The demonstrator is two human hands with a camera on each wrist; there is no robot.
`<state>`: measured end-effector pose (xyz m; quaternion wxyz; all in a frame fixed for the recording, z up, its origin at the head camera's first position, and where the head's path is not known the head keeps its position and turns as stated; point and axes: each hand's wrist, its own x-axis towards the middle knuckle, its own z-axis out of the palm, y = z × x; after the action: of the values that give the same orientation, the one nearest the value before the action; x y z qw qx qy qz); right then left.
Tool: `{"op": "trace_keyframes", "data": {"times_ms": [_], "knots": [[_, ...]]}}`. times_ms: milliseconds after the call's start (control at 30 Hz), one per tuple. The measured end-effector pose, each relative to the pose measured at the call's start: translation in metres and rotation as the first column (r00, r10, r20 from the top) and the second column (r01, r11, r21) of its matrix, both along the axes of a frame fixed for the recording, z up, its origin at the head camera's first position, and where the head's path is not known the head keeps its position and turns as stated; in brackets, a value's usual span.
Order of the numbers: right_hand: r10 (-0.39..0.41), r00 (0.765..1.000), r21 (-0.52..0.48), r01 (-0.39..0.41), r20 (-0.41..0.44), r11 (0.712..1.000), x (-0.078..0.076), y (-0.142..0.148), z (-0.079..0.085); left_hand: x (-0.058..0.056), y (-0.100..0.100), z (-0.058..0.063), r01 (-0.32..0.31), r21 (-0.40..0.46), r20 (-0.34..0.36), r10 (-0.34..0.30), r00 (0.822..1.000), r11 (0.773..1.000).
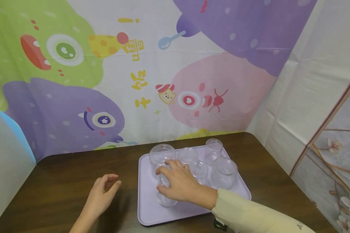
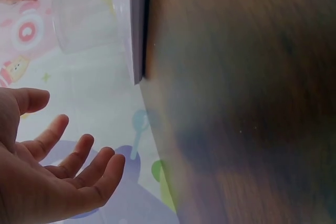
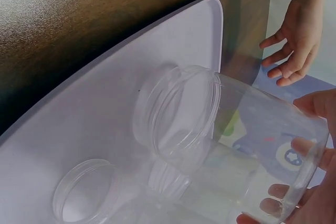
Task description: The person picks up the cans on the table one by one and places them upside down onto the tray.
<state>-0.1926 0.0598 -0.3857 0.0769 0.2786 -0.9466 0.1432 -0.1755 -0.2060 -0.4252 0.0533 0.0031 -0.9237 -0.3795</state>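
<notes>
In the head view my right hand [image 1: 179, 181] grips a clear plastic jar [image 1: 167, 201] from above, over the front left of a pale lilac tray [image 1: 189, 210]. The right wrist view shows the fingers and thumb round the base end of the jar [image 3: 241, 124], its threaded mouth turned down towards the tray. Whether the rim touches the tray I cannot tell. My left hand [image 1: 100, 194] hovers left of the tray, fingers loosely bent and holding nothing; the left wrist view shows the same hand [image 2: 63, 177] with its palm bare.
Several more clear jars stand on the tray: a wide one [image 1: 160, 152] at the back left, a narrow one [image 1: 214, 149] at the back right, a wide one [image 1: 224, 176] at the right. A dark wooden table [image 1: 67, 181] lies beneath. A cartoon-printed curtain [image 1: 151, 126] hangs behind.
</notes>
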Motion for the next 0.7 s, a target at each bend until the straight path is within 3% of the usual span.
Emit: {"op": "trace_keyframes", "data": {"times_ms": [233, 700], "knots": [[-0.007, 1.000, 0.022, 0.007, 0.015, 1.000, -0.0005, -0.0012, -0.0007, -0.0006, 0.0002, -0.0010, -0.003, -0.071, -0.039, 0.000, 0.999, 0.997], [-0.002, 1.000, 0.086, 0.000, 0.020, 0.996, -0.0021, -0.0039, -0.0022, 0.0010, 0.0011, -0.0002, 0.007, -0.105, 0.009, -0.006, 1.000, 0.994]]}}
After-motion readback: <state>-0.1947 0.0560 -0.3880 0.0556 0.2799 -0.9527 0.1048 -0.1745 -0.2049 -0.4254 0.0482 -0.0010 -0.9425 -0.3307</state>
